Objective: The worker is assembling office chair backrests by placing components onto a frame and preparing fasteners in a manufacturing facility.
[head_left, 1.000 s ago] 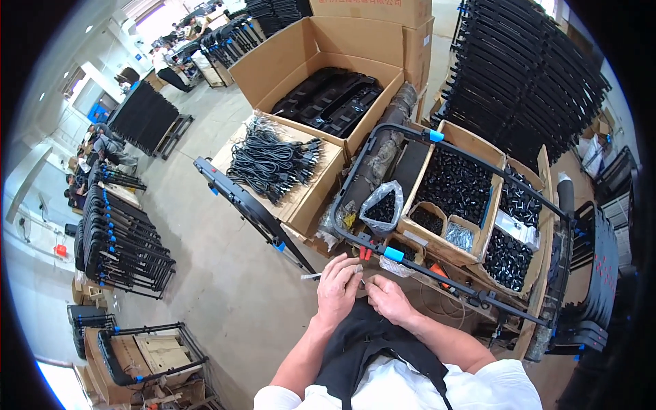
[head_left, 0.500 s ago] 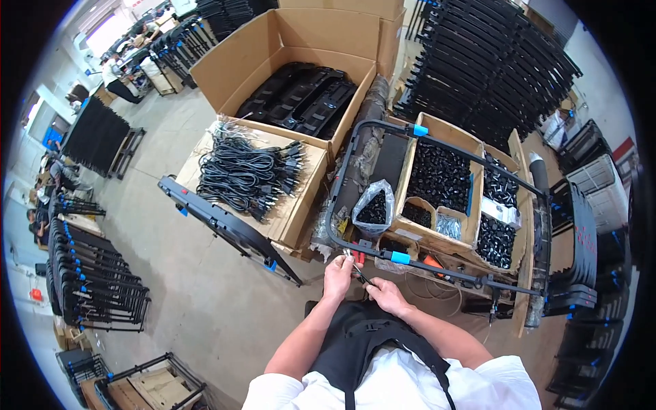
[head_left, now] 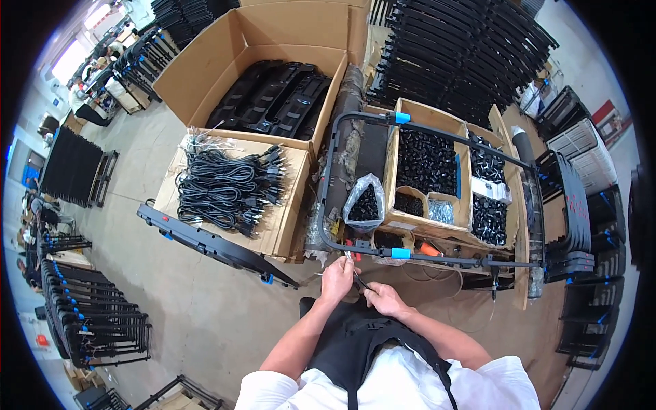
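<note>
My left hand [head_left: 337, 279] is closed, with thumb and fingers pinched at the near edge of a black tubular frame [head_left: 444, 260]. A thin, pale or silvery tip shows above its fingers; its kind is too small to tell. From there a thin black cable [head_left: 361, 281] runs to my right hand [head_left: 384, 299], which is closed around it lower and to the right. The frame has rounded corners and blue wraps, and lies across the bench over the parts boxes. Just beyond my left fingers, something small and red [head_left: 359, 244] sits at the frame's near bar.
Bundled black cords [head_left: 225, 184] lie on a cardboard box at left, behind a leaning black panel [head_left: 212, 239]. A large carton [head_left: 184, 85] holds black plastic parts. Wooden bins [head_left: 396, 164] contain small black fittings and screws, beside a plastic bag [head_left: 365, 205]. Stacked frames [head_left: 96, 307] stand around.
The view has shifted, so the bench and boxes appear further left and slightly higher. Both hands stay close together on the cable near the frame, with only slight movement.
</note>
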`<action>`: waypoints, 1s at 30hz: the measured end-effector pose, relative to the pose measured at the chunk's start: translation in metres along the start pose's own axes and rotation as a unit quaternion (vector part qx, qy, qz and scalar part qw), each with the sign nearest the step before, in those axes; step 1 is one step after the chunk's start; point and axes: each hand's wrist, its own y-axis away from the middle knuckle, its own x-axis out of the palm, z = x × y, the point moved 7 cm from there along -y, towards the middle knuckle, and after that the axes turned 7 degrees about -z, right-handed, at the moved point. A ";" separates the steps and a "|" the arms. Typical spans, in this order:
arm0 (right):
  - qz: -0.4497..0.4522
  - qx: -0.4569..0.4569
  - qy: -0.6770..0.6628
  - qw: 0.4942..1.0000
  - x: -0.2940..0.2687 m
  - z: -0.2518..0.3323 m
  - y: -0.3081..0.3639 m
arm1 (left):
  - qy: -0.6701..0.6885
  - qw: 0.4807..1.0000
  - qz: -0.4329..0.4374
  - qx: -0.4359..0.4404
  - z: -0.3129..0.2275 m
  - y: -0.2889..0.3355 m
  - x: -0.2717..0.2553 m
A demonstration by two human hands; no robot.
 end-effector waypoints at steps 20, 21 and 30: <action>0.024 -0.002 -0.032 0.999 0.014 0.027 -0.003 | -0.042 0.990 0.137 -0.014 0.014 -0.024 0.006; 0.027 -0.010 -0.031 0.999 0.016 0.028 -0.004 | -0.042 0.989 0.139 -0.014 0.014 -0.025 0.005; 0.045 0.008 -0.044 0.998 0.021 0.028 -0.008 | 0.053 0.974 0.213 -0.060 0.012 -0.027 0.004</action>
